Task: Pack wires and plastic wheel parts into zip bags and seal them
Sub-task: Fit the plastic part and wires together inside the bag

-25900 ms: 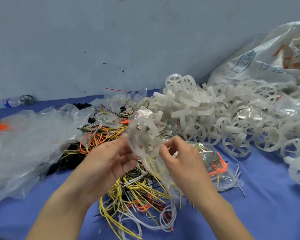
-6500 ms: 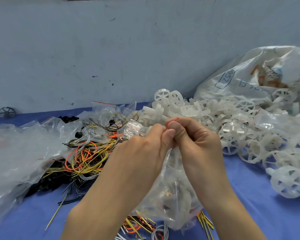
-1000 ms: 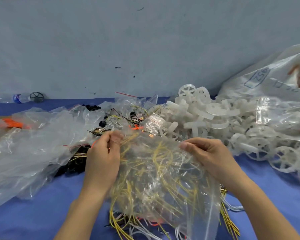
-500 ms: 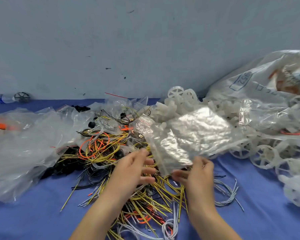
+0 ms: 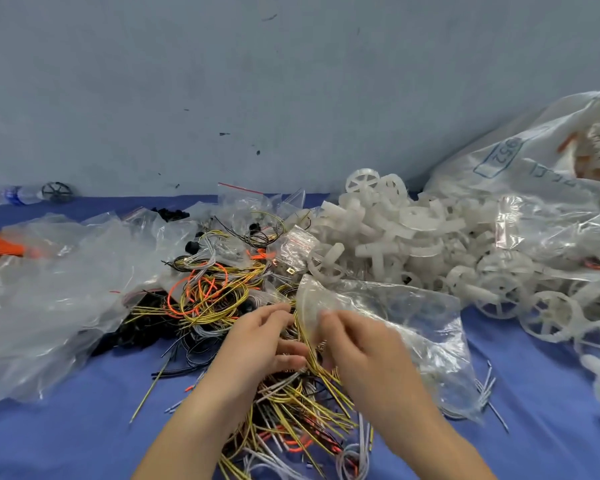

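Observation:
A tangled pile of yellow, orange, black and white wires (image 5: 222,299) lies on the blue cloth (image 5: 66,438) in the middle. My left hand (image 5: 260,344) is sunk into the near part of the pile, its fingers curled around a few yellow wires. My right hand (image 5: 357,351) pinches the left edge of a clear zip bag (image 5: 416,327), which lies flat and looks empty, just right of the wires. White plastic wheel parts (image 5: 395,237) are heaped behind and to the right.
Crumpled clear bags (image 5: 49,292) cover the left side. A filled clear bag (image 5: 541,233) rests on the wheel heap, and a large printed sack (image 5: 520,161) leans on the wall at the right. A bottle (image 5: 14,195) and dark wheel (image 5: 57,192) sit far left.
The wire-filled bag both hands held a second ago is out of them. The clear bag has come down from above the wheel heap onto the cloth, and my left hand has closed into the wires.

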